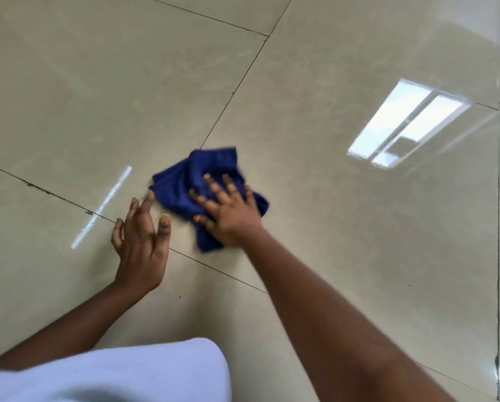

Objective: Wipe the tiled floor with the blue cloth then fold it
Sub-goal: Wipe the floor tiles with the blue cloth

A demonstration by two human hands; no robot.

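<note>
While bunched on the floor (330, 227) across a grout line, cloth (202, 181) pinned under flat right hand (228, 210) — left hand (141, 236) just beside, empty, fingers spread — nearer its left edge.

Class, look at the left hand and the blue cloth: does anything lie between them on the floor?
Nothing visible does. The left hand is open beside the blue cloth, with only bare tiled floor between its fingertips and the cloth's near edge. The right hand already presses flat on the cloth.
</note>
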